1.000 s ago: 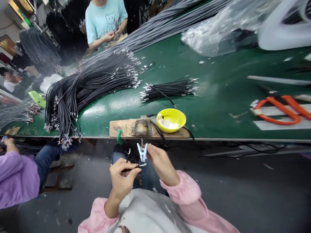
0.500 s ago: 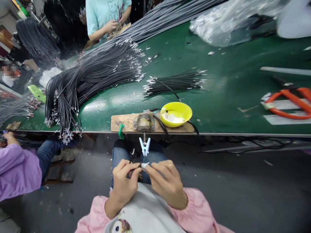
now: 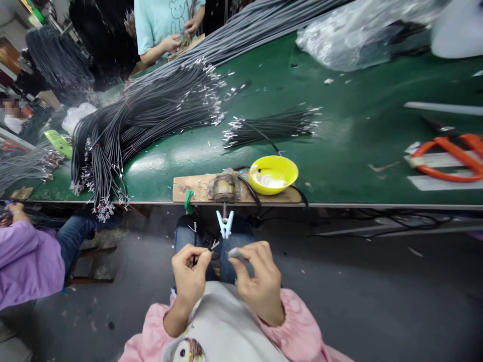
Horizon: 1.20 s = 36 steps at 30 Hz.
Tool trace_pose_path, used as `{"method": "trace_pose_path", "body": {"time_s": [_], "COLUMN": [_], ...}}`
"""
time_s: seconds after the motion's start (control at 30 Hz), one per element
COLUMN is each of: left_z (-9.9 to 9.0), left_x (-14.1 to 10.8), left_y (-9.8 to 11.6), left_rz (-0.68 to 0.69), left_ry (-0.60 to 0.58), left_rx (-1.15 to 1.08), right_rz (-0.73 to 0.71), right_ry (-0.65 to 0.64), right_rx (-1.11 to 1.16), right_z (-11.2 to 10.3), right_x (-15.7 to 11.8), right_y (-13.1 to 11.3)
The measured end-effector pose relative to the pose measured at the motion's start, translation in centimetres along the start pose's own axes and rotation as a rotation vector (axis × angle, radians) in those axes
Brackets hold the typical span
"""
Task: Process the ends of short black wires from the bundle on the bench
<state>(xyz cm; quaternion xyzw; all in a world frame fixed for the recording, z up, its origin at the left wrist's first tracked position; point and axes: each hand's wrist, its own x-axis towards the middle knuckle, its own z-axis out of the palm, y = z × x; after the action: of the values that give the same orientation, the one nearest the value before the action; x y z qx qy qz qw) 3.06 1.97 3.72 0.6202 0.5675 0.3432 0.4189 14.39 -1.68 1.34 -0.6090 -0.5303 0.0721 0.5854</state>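
Note:
My left hand (image 3: 189, 271) pinches a short black cable (image 3: 204, 246) whose stripped wire ends stick up toward the right. My right hand (image 3: 257, 279) holds a small pale piece (image 3: 233, 252) between thumb and forefinger, a little apart from the cable's tip. Both hands hover over my lap, below the table edge. Just above them a white clip (image 3: 225, 224) hangs from a small device (image 3: 224, 188) mounted on a wooden board (image 3: 188, 187). A yellow bowl (image 3: 273, 174) sits on the board's right end.
On the green table (image 3: 339, 151) lie a big bundle of black cables (image 3: 143, 118), a smaller bundle (image 3: 271, 126), orange scissors (image 3: 449, 158) and a plastic bag (image 3: 358, 30). A person in a purple sleeve (image 3: 26, 261) sits at left; another in a teal shirt (image 3: 162, 22) works across.
My right hand left the white clip, came down to the cable end at my left hand, then drew slightly apart holding a small pale piece. The view tilted a little.

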Motion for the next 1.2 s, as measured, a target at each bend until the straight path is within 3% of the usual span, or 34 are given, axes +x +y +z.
{"method": "trace_pose_path", "body": {"time_s": [0.13, 0.27, 0.37, 0.5, 0.57, 0.7, 0.77, 0.9, 1.0, 1.1, 1.2], "left_z": [-0.2, -0.1, -0.2, -0.3, -0.4, -0.6, -0.7, -0.9, -0.7, -0.5, -0.5], "left_x": [0.0, -0.3, -0.6, -0.8, -0.9, -0.8, -0.6, -0.2, -0.2, -0.2, 0.3], "left_y": [0.1, 0.0, 0.0, 0.3, 0.3, 0.2, 0.4, 0.8, 0.4, -0.4, -0.7], "left_rz": [-0.009, 0.036, 0.166, 0.338, 0.300, 0.088, 0.009, -0.102, -0.109, -0.078, -0.017], "left_ry": [-0.017, 0.009, 0.018, -0.008, -0.057, -0.183, -0.257, -0.374, -0.414, -0.424, -0.390], "left_rx": [-0.003, 0.022, 0.141, 0.314, 0.303, 0.176, 0.108, 0.000, -0.065, -0.080, -0.076], "right_rz": [0.137, 0.207, 0.192, 0.074, 0.066, 0.256, 0.306, 0.205, 0.166, 0.316, 0.701], "right_ry": [0.014, -0.094, -0.178, -0.147, -0.133, -0.103, -0.149, -0.337, -0.263, -0.198, -0.240], "right_rx": [0.094, 0.225, 0.230, 0.105, 0.083, 0.174, 0.299, 0.497, 0.469, 0.677, 1.133], "right_z": [-0.1, -0.1, -0.1, -0.1, -0.2, -0.7, -1.1, -1.7, -1.3, -0.4, 0.4], "right_x": [-0.1, -0.3, -0.3, 0.1, 0.5, 1.0, 1.0, 0.4, -0.3, -1.0, -1.2], "right_y": [0.3, 0.1, -0.4, -0.8, -0.5, 1.0, 1.7, 2.2, 1.9, 1.4, 1.2]}}
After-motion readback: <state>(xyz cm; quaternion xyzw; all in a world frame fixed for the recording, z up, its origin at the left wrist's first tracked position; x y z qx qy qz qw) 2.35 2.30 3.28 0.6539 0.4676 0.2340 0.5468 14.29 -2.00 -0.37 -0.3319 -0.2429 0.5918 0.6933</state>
